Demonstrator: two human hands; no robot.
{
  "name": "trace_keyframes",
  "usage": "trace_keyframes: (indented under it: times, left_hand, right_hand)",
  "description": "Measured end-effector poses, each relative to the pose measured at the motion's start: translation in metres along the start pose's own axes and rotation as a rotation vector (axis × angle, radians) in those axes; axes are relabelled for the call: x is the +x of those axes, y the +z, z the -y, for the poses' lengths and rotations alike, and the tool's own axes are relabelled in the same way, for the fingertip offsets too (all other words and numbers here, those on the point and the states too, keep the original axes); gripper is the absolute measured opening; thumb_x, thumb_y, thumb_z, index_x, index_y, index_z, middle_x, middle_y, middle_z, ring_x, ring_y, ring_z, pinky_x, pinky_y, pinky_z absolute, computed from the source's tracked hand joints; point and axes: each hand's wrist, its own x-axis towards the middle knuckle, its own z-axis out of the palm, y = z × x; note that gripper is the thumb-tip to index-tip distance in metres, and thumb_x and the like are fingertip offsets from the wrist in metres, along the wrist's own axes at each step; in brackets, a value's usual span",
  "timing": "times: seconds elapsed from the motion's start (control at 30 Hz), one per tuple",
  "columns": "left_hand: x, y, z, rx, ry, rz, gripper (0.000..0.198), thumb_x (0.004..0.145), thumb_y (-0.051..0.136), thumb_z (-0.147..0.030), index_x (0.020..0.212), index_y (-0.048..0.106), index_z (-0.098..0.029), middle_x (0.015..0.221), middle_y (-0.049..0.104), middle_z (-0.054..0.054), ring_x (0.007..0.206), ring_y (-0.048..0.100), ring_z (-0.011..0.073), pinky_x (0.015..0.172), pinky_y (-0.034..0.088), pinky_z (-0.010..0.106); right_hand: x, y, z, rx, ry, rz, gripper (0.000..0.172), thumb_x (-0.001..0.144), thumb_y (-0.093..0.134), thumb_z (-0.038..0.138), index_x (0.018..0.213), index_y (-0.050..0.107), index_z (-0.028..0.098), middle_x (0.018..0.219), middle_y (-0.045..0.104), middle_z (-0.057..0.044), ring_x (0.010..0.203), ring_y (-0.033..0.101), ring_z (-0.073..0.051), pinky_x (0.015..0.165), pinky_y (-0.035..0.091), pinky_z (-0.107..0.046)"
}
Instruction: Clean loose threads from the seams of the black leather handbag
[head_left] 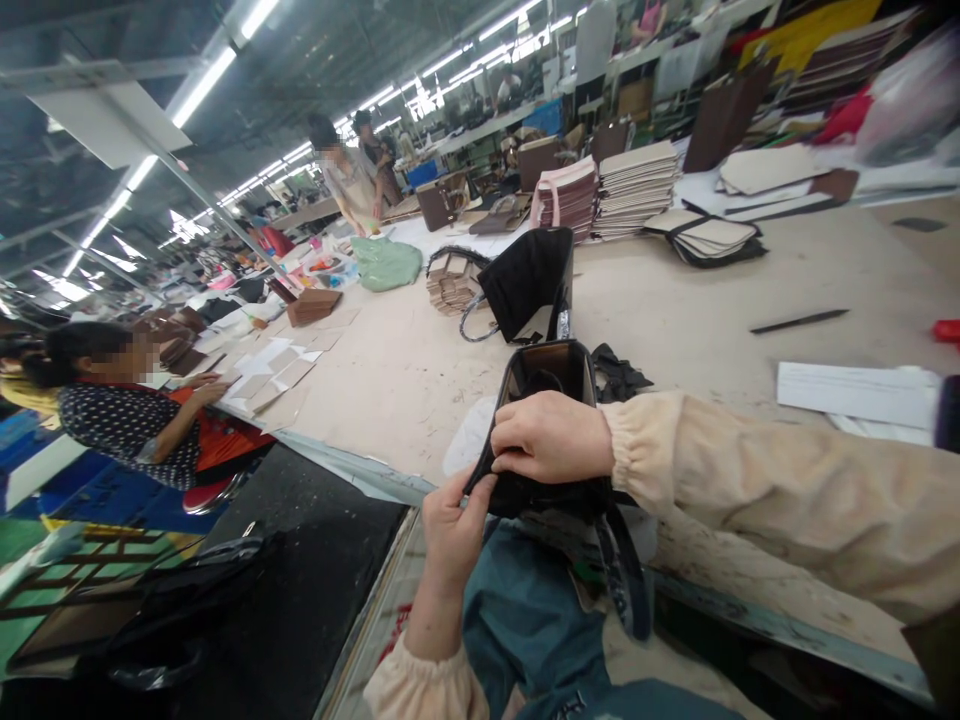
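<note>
A black handbag (584, 372) with a brown inside stands at the table's near edge, close to my body. My left hand (455, 525) pinches the left end of its black rim between thumb and fingers. Just above, my right hand (553, 437) reaches across the bag's opening, its fingertips closed on the same edge. A dark strap (626, 575) hangs down from the bag. Right behind it stands another black bag piece (525, 280), its flap raised. Black scraps (619, 372) lie to the right. My right hand and forearm hide part of the bag.
Stacked beige panels (636, 185), a pink-tied brown stack (566, 195) and a green plastic bag (386, 262) are on the table (697, 310). A dark pen-like strip (799, 321) and white papers (855, 393) lie right. A seated co-worker (135, 410) works at left.
</note>
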Motion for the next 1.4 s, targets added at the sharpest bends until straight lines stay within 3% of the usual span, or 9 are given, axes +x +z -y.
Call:
trace_keyframes:
  times: [0.37, 0.9, 1.17, 1.4]
  left_hand:
    - [-0.0006, 0.0000, 0.0027, 0.038, -0.032, -0.011, 0.024, 0.079, 0.060, -0.033, 0.090, 0.071, -0.015, 0.073, 0.069, -0.001, 0.066, 0.060, 0.0140, 0.063, 0.047, 0.021]
    - [-0.0001, 0.0011, 0.0060, 0.030, -0.027, -0.021, 0.026, 0.079, 0.060, -0.034, 0.092, 0.071, -0.015, 0.079, 0.071, 0.001, 0.070, 0.062, 0.0160, 0.067, 0.049, 0.023]
    - [0.0018, 0.0022, -0.0010, 0.023, -0.020, -0.047, 0.024, 0.077, 0.060, -0.033, 0.085, 0.071, -0.014, 0.068, 0.068, 0.000, 0.063, 0.060, 0.0148, 0.061, 0.047, 0.022]
    - [0.0024, 0.0019, 0.0029, 0.001, -0.046, -0.048, 0.025, 0.077, 0.060, -0.033, 0.090, 0.070, -0.013, 0.074, 0.069, 0.001, 0.068, 0.061, 0.0163, 0.066, 0.048, 0.024]
  right_hand:
    - [-0.0022, -0.0013, -0.0102, -0.050, 0.039, -0.020, 0.026, 0.085, 0.055, 0.037, 0.073, 0.067, 0.017, 0.079, 0.065, -0.004, 0.078, 0.058, -0.016, 0.062, 0.032, -0.026]
    - [0.0045, -0.0009, -0.0068, -0.154, 0.092, -0.020, 0.027, 0.085, 0.055, 0.038, 0.074, 0.068, 0.017, 0.080, 0.068, -0.006, 0.079, 0.060, -0.019, 0.064, 0.032, -0.028]
    - [0.0040, 0.0005, -0.0057, -0.197, 0.091, -0.045, 0.028, 0.085, 0.055, 0.038, 0.073, 0.068, 0.017, 0.077, 0.067, -0.006, 0.077, 0.061, -0.019, 0.063, 0.032, -0.029]
    - [0.0059, -0.0007, -0.0027, -0.209, 0.126, -0.045, 0.028, 0.085, 0.055, 0.038, 0.073, 0.068, 0.016, 0.078, 0.068, -0.006, 0.076, 0.061, -0.020, 0.061, 0.033, -0.029]
